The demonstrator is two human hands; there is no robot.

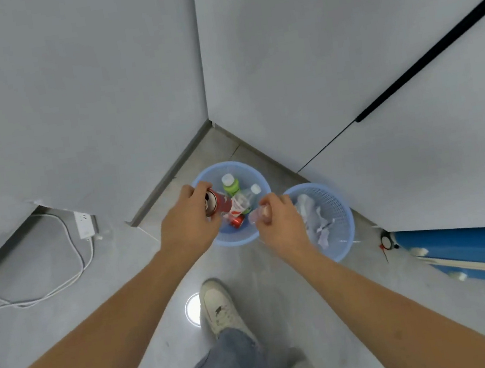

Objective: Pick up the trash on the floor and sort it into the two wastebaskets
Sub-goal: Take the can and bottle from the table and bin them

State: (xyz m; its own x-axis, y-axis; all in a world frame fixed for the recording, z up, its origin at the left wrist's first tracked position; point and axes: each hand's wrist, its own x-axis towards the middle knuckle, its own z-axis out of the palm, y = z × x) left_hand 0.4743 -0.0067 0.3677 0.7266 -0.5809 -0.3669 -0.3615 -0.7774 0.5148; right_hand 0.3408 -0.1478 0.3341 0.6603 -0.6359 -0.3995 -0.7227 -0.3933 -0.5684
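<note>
A white power strip (83,224) and cable lie on the floor (144,291) at far left. The left hand (189,222) grips a red can (217,202) over the left basket (236,238) — inside are a green bottle (230,185), a clear bottle (249,195) and another can (236,221). The right hand (280,220) is closed on something pale and blurred at that basket's rim. The right basket (338,220) holds crumpled paper (314,215).

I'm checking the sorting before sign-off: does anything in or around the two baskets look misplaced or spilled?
Nothing stands out. The left basket holds bottles and a can, the right basket only crumpled paper. The left hand holds a red can over the left basket; what the right hand grips is too blurred to tell.
</note>
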